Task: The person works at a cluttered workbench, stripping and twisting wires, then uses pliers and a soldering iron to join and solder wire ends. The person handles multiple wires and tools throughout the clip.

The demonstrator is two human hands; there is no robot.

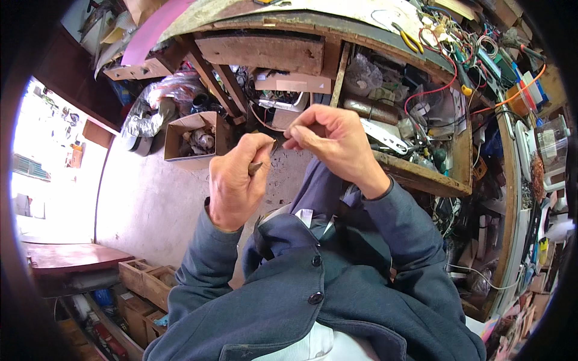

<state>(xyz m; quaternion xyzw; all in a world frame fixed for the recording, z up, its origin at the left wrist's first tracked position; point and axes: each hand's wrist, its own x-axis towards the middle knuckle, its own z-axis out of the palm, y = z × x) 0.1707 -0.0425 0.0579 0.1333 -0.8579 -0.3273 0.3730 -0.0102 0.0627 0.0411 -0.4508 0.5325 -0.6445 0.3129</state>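
My left hand (pixel 239 177) is closed around a slim, dark metal tool (pixel 255 168). One blunt end sticks out between the fingers, and a small dark bit shows at the fingertips; the fist covers the remainder. Close by on the right, my right hand (pixel 338 143) is raised with thumb and fingers pinched together. Whatever lies in that pinch is too small to make out. A narrow gap separates the two hands, which are held in the air above my lap.
A cluttered wooden workbench (pixel 283 24) curves across the far side. Yellow-handled pliers (pixel 408 38) and a red wire (pixel 430 93) lie on and over its edge. An open drawer (pixel 421 173) full of parts juts out at right. A cardboard box (pixel 176 140) stands on the floor, wooden crates (pixel 144 280) lower left.
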